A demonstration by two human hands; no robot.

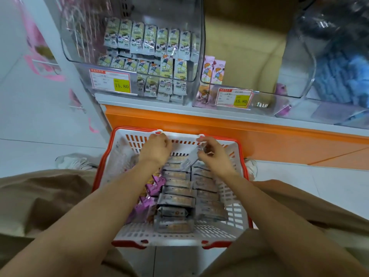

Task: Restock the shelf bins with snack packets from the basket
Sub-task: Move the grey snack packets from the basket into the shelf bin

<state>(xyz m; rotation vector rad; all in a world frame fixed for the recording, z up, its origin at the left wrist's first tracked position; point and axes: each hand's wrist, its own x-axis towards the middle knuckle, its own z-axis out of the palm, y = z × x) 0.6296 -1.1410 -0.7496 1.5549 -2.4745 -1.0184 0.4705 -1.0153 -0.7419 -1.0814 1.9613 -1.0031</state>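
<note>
— Where was the packet?
— The right hand [211, 154] pinched a silver-grey foil snack packet [188, 161] over the white slotted plastic basket with a red rim [100, 162].
— The left hand [156, 148]?
— Curled at the far wall; I couldn't tell whether it held anything. Clear plastic shelf bins [83, 56] stood beyond.

Left bin's price label [121, 85] and middle bin's price label [241, 101] read 15.80

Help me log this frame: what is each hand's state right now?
Left hand: fingers curled, contents hidden, cannot tell.
Right hand: closed, pinching a grey snack packet above the basket.
</note>
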